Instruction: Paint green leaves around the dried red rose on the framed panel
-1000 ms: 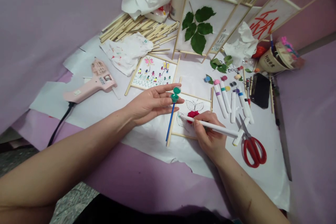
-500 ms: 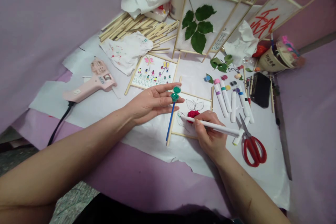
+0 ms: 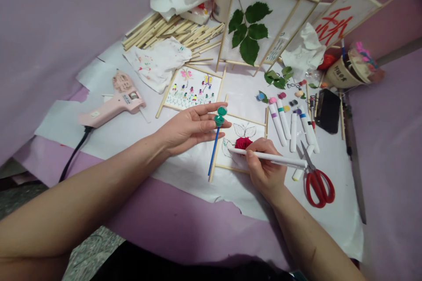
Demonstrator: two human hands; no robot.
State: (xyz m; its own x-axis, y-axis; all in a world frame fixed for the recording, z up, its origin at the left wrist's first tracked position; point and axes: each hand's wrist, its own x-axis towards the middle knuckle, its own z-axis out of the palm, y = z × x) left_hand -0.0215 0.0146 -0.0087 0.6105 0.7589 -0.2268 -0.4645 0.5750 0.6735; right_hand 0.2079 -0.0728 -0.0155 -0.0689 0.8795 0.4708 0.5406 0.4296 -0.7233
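Note:
My left hand [image 3: 194, 128] pinches a small green paint pot [image 3: 219, 120] with its lid flipped back. A thin blue stick [image 3: 214, 149], perhaps a brush handle, runs down from under the pot. My right hand [image 3: 266, 164] grips a long white pen [image 3: 263, 155] across its fingers. The pen's tip is at an outlined leaf on the white panel [image 3: 231, 163], which has thin wooden sticks along its edges. A dark red rose [image 3: 243, 143] lies on that panel, partly behind my right fingers. Leaf outlines [image 3: 244, 131] are drawn above the rose.
Red-handled scissors [image 3: 318, 186] and several white markers [image 3: 293, 132] lie right of my right hand. A pink glue gun [image 3: 114, 103] rests at the left. Behind are wooden sticks [image 3: 171, 33], a painted panel [image 3: 194, 90] and a standing frame with green leaves [image 3: 250, 30].
The pen tip has moved slightly right and down along the leaf outline, with the pen's back end shifting right. My left hand keeps its hold on the paint pot.

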